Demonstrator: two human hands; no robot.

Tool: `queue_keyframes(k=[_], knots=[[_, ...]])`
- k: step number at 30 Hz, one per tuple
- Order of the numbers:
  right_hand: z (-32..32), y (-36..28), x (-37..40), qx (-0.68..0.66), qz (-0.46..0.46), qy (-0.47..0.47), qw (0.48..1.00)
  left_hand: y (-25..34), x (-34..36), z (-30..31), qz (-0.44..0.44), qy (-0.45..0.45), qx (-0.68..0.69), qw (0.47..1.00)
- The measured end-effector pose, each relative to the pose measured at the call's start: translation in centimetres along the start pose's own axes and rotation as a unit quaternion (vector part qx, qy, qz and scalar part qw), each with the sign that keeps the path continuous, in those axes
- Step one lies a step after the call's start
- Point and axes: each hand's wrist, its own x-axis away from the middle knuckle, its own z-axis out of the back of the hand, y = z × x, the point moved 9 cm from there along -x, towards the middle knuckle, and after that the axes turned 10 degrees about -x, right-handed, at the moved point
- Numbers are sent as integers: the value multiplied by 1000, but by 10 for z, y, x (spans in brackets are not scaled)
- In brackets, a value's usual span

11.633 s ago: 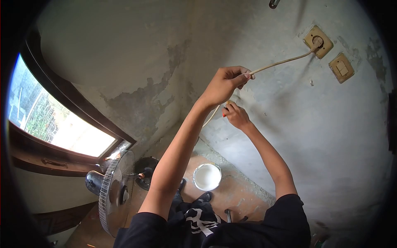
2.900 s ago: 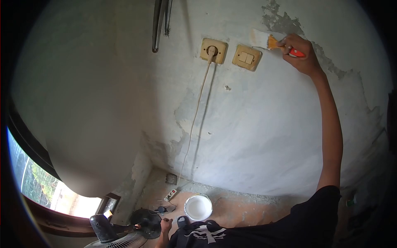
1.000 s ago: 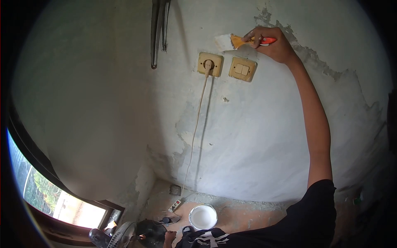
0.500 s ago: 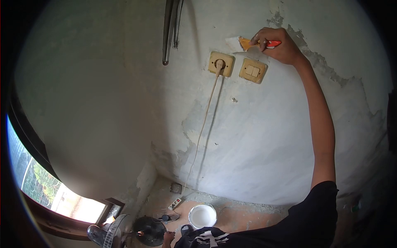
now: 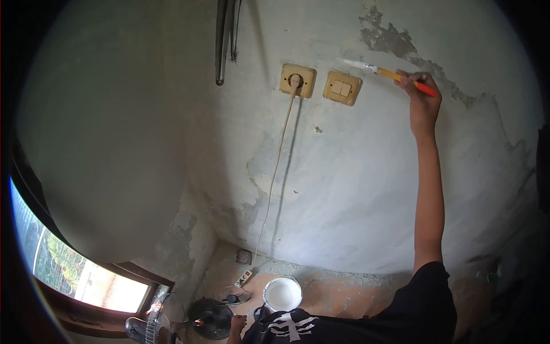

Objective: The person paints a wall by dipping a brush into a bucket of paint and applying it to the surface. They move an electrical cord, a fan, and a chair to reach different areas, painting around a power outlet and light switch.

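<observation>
High on the wall at the right, my right hand (image 5: 421,92) is closed around the handle of a paintbrush (image 5: 389,73). The brush has a yellow and red-orange handle, and its white-coated bristles point left against the wall, above the light switch (image 5: 342,88). Left of the switch is a yellowed wall socket (image 5: 298,80) with a plug in it. My left hand (image 5: 238,323) hangs low by my body with its fingers curled, and nothing shows in it. Close to it on the floor is a bucket of white paint (image 5: 282,294).
A cord (image 5: 279,155) runs from the socket down to a power strip (image 5: 244,278) on the floor. A fan (image 5: 152,329) stands at the lower left beside a window (image 5: 74,269). Grey peeled patches (image 5: 395,43) mark the wall, and a metal bracket (image 5: 220,46) hangs above.
My right hand has moved right and slightly down with the paintbrush, from above the socket to above and right of the switch. The brush now shows its narrow edge. My view has shifted slightly.
</observation>
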Motion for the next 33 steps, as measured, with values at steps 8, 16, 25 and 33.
queue_keyframes(k=[8, 16, 25, 33], knots=[[87, 39, 167, -157, -201, 279, 926, 32, -1, 3, -79, -20, -73, 994], [138, 58, 288, -130, -326, 325, 878, 76, 62, 6, -116, -7, -213, 970], [153, 154, 512, -160, -561, 331, 741, 13, 87, -72, -55, 15, -25, 998], [126, 173, 829, -75, -774, 312, 546, -39, 112, -172, -4, 15, -50, 999]])
